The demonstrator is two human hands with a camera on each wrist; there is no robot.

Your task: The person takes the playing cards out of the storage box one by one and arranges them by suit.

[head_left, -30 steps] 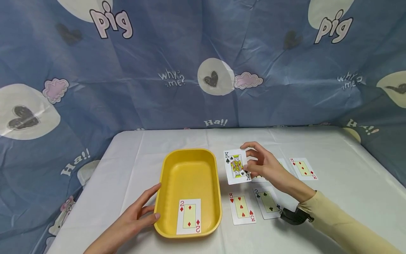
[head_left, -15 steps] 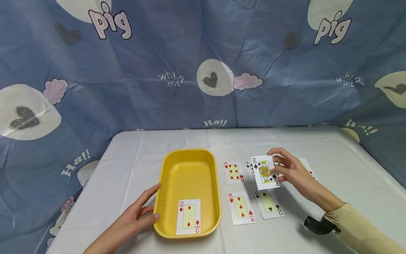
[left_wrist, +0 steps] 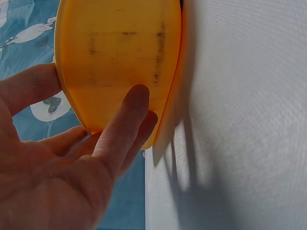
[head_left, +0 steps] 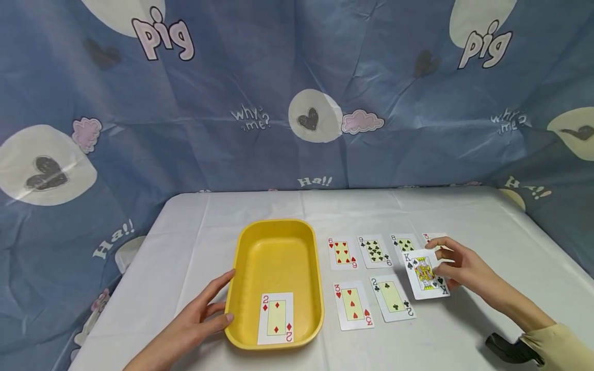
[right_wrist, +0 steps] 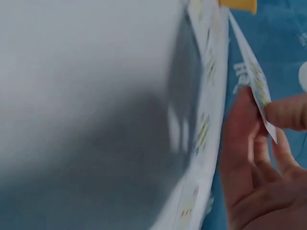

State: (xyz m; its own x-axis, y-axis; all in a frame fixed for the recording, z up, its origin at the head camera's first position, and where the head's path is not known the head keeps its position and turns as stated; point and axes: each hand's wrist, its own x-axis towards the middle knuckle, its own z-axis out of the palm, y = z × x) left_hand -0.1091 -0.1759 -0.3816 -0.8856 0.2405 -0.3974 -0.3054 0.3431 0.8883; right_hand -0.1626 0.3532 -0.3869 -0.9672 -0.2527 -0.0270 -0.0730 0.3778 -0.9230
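Note:
In the head view, my right hand (head_left: pixel 468 265) pinches a king of spades playing card (head_left: pixel 424 278) by its right edge, face up and raised above the table. The right wrist view shows that card (right_wrist: pixel 256 72) edge-on between thumb and fingers. My left hand (head_left: pixel 195 319) grips the left side of a yellow tray (head_left: pixel 319 278), thumb and forefinger at its rim. In the left wrist view, fingers press against the tray's scuffed outer wall (left_wrist: pixel 120 62). A two of diamonds (head_left: pixel 276 318) lies inside the tray, near its front end.
Right of the tray, face-up cards lie in two rows: six of hearts (head_left: pixel 342 253), nine of clubs (head_left: pixel 375 251), an eight (head_left: pixel 402 242) and a three (head_left: pixel 430 236) behind; three of hearts (head_left: pixel 353 305) and two of clubs (head_left: pixel 392 298) in front. A printed blue cloth (head_left: pixel 297 154) hangs behind.
My right hand has carried the king of spades rightward and a little toward the front, uncovering the back-row cards. My left hand and the tray have stayed put.

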